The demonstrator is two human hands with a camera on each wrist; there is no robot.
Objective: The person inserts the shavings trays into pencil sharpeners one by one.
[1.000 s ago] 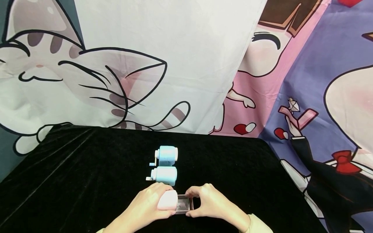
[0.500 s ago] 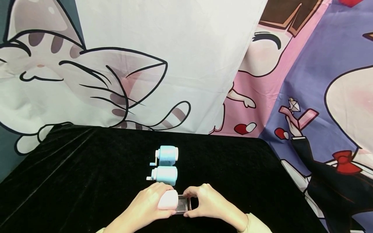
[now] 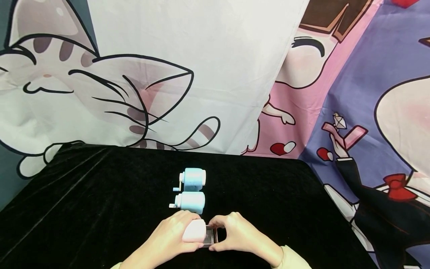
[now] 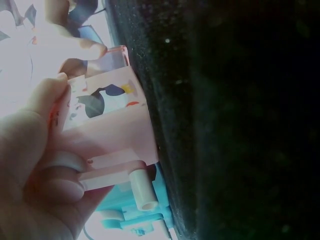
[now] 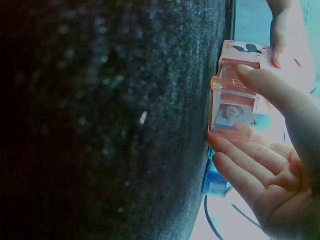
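A pink pencil sharpener (image 3: pixel 194 231) lies under my left hand (image 3: pixel 169 233), which grips it from the left and over the top. In the left wrist view, its cartoon-printed side and pink crank (image 4: pixel 112 175) show near the palm. A clear shavings drawer (image 3: pixel 210 237) sticks out of the sharpener's right end, partly inside the body. My right hand (image 3: pixel 238 234) pinches this drawer between the thumb on the near side and fingers on the far side. The right wrist view shows the thumb (image 5: pixel 265 82) at the drawer's edge, the fingers on the opposite side.
Two light-blue crank sharpeners stand just beyond the hands: a nearer one (image 3: pixel 191 202) and a farther one (image 3: pixel 194 179), cranks to the left. Black velvet cloth (image 3: pixel 268 194) covers the table. A cartoon-printed curtain (image 3: pixel 228 74) hangs behind it.
My right hand has moved slightly left, sliding the clear drawer farther into the pink sharpener, so less of it sticks out. My left hand stays nearly still around the sharpener.
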